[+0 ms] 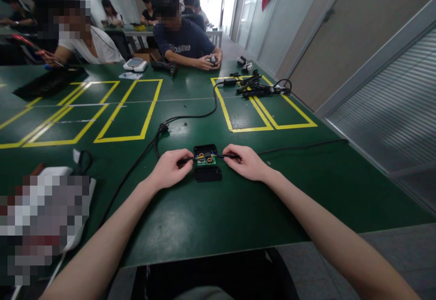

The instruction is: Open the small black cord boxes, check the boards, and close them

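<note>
On the near part of the worktop (235, 218), a small circuit board (207, 160) is lying bare, with a back case piece (205, 148) sitting along its far edge and a front case piece (208, 174) sitting along its near edge. Whether the board is resting partly inside either piece is too small to tell.

Just beside it, the left hand (172, 168) is pinching a black left cord (185, 160), its grip narrow around it. On the other side, the right hand (247, 161) is pinching a right cord (233, 156) with an equally narrow grip, so both cords are being held at once, close to the board.

As for progress, the case is lying open and the board is showing plainly, so the opened state is looking complete. The two pieces are not yet joining, and nothing is covering the board; whether it is going in or coming out, one cannot tell.

Farther out, a plug (164, 128) is lying beyond the left hand, and a pile of cords (264, 86) is resting over yellow tape (294, 126). At the far side, a co-worker in a dark shirt (187, 41) is holding something small, and a drill (166, 66) is lying nearby.
</note>
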`<action>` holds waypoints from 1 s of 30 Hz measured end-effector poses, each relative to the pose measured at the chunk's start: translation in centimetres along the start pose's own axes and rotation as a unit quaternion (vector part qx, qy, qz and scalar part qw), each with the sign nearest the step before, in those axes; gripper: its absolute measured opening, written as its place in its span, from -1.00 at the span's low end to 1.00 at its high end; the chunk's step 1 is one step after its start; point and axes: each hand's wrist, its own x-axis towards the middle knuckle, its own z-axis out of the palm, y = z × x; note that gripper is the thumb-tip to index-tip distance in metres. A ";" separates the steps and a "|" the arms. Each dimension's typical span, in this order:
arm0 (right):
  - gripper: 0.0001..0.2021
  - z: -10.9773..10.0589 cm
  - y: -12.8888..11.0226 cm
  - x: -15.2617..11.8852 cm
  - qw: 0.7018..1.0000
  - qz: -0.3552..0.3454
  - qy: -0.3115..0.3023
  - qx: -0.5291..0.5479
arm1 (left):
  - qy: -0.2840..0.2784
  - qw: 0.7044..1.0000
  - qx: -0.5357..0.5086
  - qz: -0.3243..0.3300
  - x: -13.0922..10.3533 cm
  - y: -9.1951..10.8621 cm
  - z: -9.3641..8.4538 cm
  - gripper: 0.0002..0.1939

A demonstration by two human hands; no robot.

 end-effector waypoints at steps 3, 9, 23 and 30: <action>-0.92 0.1 -0.4 -0.3 0.999 -0.003 -0.020 0.029 | -0.025 0.999 -0.030 0.007 -0.2 0.6 -0.1 -0.81; -0.89 0.1 -0.7 -0.6 0.998 -0.035 -0.049 0.028 | -0.094 0.989 -0.110 -0.040 -0.4 1.0 -0.3 -0.82; -0.92 0.3 -0.6 -0.4 0.997 -0.006 -0.069 -0.028 | -0.070 0.998 -0.002 0.001 -0.5 0.5 -0.2 -0.82; -0.79 0.4 -0.1 -0.5 0.997 -0.036 -0.065 -0.012 | -0.071 0.997 -0.012 -0.007 -0.7 0.4 -0.1 -0.85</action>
